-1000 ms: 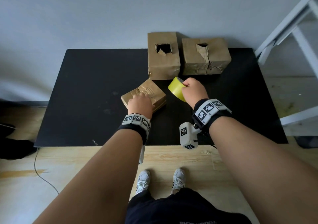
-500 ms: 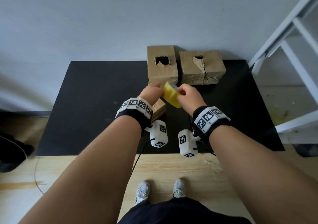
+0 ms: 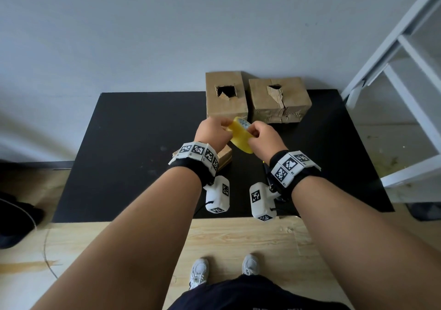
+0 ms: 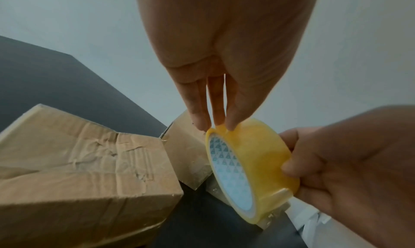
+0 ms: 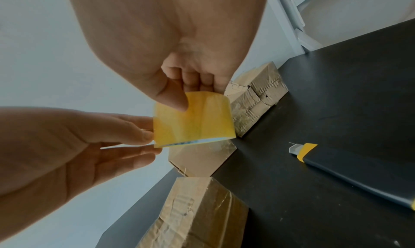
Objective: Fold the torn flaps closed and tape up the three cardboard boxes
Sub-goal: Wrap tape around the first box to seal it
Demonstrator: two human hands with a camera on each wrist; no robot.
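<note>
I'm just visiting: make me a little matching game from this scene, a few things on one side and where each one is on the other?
Things:
1. tape roll
2. utility knife
3. box with a square hole
4. small box

Places:
a. lying on the black table, nobody touching it
b. at the table's far edge
c. held up between the left hand and right hand
d. just below the left wrist

Pairs: 1-c, 2-a, 3-b, 4-d

Black table point(image 3: 133, 157) with 3 torn cardboard boxes point(image 3: 225, 95) and a yellow-and-black utility knife point(image 5: 350, 168).
</note>
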